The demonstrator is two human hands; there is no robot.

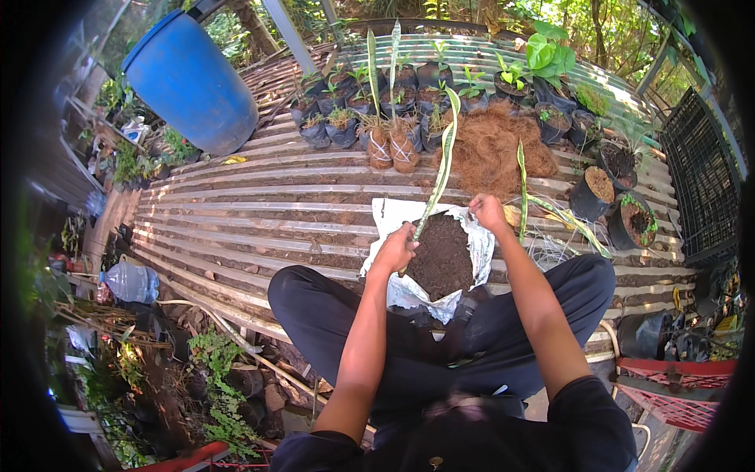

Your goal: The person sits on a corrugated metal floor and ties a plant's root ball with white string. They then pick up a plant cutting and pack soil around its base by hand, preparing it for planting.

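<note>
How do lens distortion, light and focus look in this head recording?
Head view: the fisheye rim goes black and the corrugated sheet has bending ridges; sunlight glares through the top foliage; the left hand, right hand and soil look fairly sharp; a purplish haze blurs the lower centre.

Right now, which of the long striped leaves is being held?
The tall leaf in the left hand, by the white bag; no other is gripped.
</note>
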